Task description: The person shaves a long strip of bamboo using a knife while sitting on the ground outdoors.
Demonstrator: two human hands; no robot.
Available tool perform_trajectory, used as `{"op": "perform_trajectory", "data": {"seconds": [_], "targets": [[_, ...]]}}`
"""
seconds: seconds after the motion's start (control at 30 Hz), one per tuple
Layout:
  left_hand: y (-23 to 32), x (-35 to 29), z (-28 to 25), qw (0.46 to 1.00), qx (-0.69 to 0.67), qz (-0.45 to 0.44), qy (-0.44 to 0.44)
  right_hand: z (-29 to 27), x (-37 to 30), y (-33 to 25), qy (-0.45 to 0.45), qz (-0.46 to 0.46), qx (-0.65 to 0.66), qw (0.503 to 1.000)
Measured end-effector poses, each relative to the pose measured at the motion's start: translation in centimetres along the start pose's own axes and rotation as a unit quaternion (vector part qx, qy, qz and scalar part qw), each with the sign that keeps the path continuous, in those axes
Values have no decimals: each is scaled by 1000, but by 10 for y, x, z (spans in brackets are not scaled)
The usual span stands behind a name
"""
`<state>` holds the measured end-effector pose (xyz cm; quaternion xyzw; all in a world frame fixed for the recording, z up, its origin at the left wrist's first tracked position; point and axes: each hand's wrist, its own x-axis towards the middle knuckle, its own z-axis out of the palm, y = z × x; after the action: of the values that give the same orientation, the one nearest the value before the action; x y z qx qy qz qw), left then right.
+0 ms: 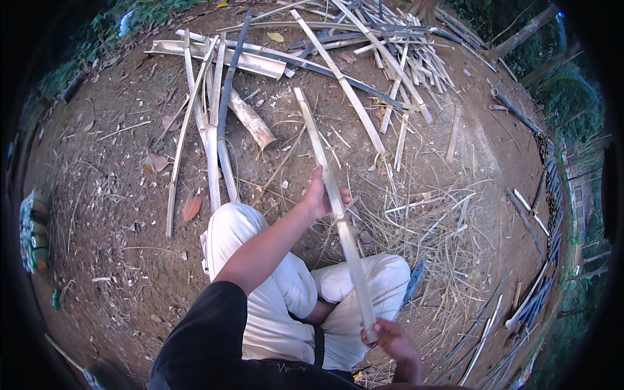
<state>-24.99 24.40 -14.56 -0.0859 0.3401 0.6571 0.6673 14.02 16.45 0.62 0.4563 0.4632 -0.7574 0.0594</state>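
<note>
A long pale split bamboo strip (352,250) slants across my lap, its far end pointing away over the ground. My left hand (316,197) is closed around its middle, with the thumb on the left side and fingertips showing on the right. At the strip's near end, close to my body, my right hand (394,340) pinches the tip between thumb and fingers. Something small and dark shows under that tip, too little to make out. Beneath the strip are my folded legs in cream trousers (273,286).
Ahead lies a pile of bamboo strips (396,55). Several more strips (212,130) lie to the left, beside a short bamboo log (250,120). Thin shavings (429,240) cover the ground at right. Dark bamboo poles (530,312) line the right edge; packed bottles (34,231) stand far left.
</note>
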Motion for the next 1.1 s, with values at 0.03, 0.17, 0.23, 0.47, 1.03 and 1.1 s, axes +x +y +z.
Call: {"op": "perform_trajectory", "data": {"seconds": [0.03, 0.17, 0.23, 0.47, 1.03, 1.1], "targets": [[-10, -6, 11, 999, -42, 5, 26, 4, -13, 22, 12, 4, -9, 1000], [-55, -28, 32, 994, -108, 5, 12, 11, -49, 72, 63, -16, -115, 991], [-63, -53, 48, 993, -107, 30, -26, 16, -60, 74, 189, -111, -279, 935], [-71, -135, 121, 966, -88, 176, -167, 37, -78, 23, 432, -252, -471, 726], [-49, -264, 122, 855, 327, 401, -41, -10, -33, -16, -143, -111, -6, 983], [-31, -271, 101, 852, 305, 424, 20, -14, -30, -10, -222, -94, 31, 970]]}}
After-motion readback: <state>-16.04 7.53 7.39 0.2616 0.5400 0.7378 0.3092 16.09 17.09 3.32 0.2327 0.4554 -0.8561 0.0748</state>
